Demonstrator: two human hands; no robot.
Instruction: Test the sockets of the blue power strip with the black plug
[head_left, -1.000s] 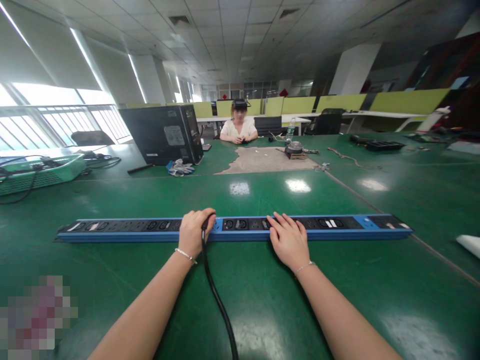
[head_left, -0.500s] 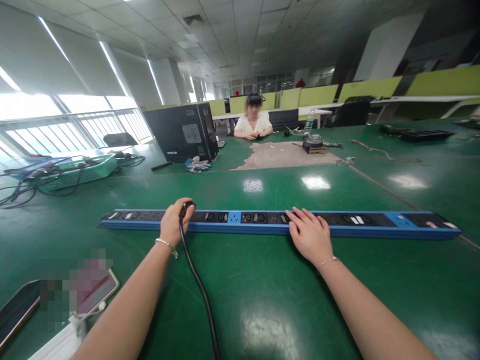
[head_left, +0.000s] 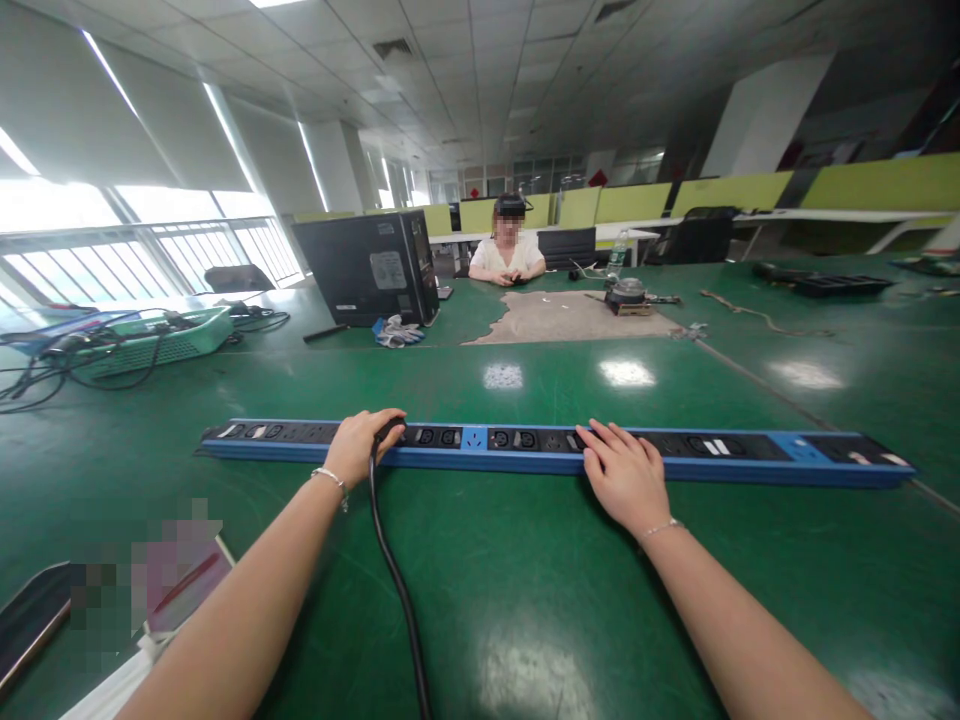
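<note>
A long blue and black power strip (head_left: 517, 462) lies across the green table, with rows of black sockets and a few blue ones facing up. My left hand (head_left: 364, 446) is closed around the black plug (head_left: 391, 430) of a power cord, held at the strip's top left of the middle. Whether the plug sits in a socket is hidden by my fingers. From it the black cord (head_left: 397, 590) hangs down toward me over the table. My right hand (head_left: 624, 474) lies with its fingers stretched out over the strip, right of the middle, holding nothing.
A green basket (head_left: 161, 345) with tangled cables stands at the left. Behind the strip are a black computer case (head_left: 367, 268) and gloves (head_left: 397, 332). A person (head_left: 508, 250) sits across the table. Phones (head_left: 34, 615) lie at the lower left.
My left hand has shifted slightly right along the strip with the plug, and its fingers now reach over the plug's top. My right hand stays on the strip.
</note>
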